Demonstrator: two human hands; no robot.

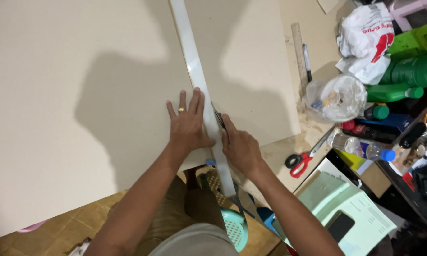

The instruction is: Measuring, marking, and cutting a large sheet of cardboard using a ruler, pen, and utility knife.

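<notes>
A large cream board (80, 95) covers the table. A long white straightedge (190, 57) lies across it from the far edge to the near edge. My left hand (187, 124), with a ring on one finger, presses flat on the board and the straightedge's left side. My right hand (239, 148) grips a thin dark cutting tool (218, 117) whose tip rests against the straightedge's right edge, just past the left hand's fingers.
Red-handled scissors (299, 162), a ruler (298, 52) and a pen (307, 60) lie right of the board. Further right are a clear plastic container (336, 97), a white plastic bag (365, 40), green bottles (408, 71) and a pale green stool (339, 199) carrying a phone (340, 225).
</notes>
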